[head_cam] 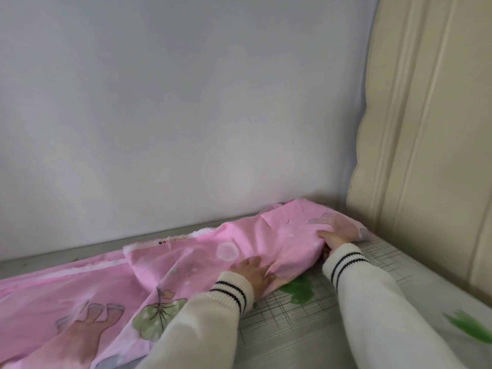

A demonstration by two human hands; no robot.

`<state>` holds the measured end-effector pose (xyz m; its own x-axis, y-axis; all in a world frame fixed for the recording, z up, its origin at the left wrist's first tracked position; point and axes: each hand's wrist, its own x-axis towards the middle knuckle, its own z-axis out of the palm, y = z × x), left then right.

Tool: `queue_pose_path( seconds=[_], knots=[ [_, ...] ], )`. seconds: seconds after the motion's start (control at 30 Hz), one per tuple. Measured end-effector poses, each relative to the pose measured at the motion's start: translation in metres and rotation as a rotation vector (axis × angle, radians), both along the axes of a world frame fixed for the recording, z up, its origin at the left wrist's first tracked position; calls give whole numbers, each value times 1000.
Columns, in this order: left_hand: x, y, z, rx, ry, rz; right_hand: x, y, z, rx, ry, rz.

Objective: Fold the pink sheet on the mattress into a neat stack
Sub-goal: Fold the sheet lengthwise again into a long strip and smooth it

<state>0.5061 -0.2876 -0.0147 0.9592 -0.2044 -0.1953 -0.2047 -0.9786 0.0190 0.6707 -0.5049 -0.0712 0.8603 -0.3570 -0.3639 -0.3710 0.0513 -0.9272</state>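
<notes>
The pink sheet (pixel 186 265), printed with rabbits and green trees, lies rumpled along the far side of the mattress (pixel 300 323), from the left edge to the back right corner. Its right end is doubled over into a thick fold. My right hand (pixel 334 239) grips that fold's right end near the headboard, thumb on top and fingers tucked under. My left hand (pixel 251 272) lies flat on the sheet, fingers spread, pressing the near edge of the fold. Both arms wear cream sleeves with black-striped cuffs.
A plain grey wall (pixel 173 102) runs directly behind the mattress. A cream padded headboard (pixel 426 129) stands at the right. The mattress cover is grey with a grid pattern and green leaf prints (pixel 300 290), bare in the near right.
</notes>
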Motion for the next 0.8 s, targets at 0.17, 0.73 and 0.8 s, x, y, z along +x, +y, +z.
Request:
queue_pose_path(
  seconds=[0.17,0.73,0.8],
  knots=[
    [-13,-4,8,-63,27,9,-72,22,65,100,-110,-105],
    [-70,-59,27,-175,62,-89,-140,-41,99,-63,-138,-224],
    [-74,-65,19,-147,44,-93,-148,-48,95,-82,-142,-202]
  ],
)
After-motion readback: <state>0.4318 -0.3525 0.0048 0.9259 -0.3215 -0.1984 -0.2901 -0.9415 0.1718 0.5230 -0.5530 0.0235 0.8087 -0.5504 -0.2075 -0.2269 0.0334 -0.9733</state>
